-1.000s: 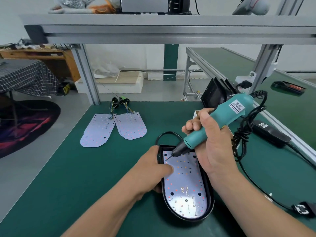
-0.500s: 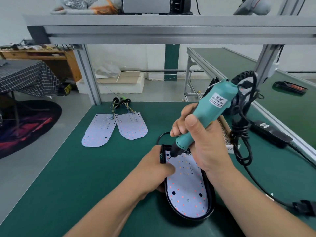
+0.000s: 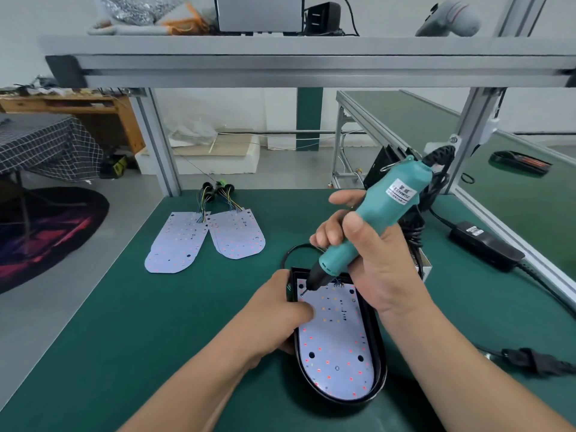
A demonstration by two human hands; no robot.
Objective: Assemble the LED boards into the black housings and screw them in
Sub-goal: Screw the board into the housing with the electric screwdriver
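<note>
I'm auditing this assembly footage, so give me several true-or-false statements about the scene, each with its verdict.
1. The right hand grips the teal electric screwdriver. True.
2. The screwdriver's tip meets the white LED board at its rounded near end. False: it is at the board's far left corner.
3. The left hand holds the black oval housing by its left edge. True.
4. The spare LED boards with wires lie right of the housing. False: they lie to its left, farther away.

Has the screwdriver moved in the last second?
Yes: the screwdriver swung more upright, away from the adapter, its tip staying near the housing's far-left corner.
</note>
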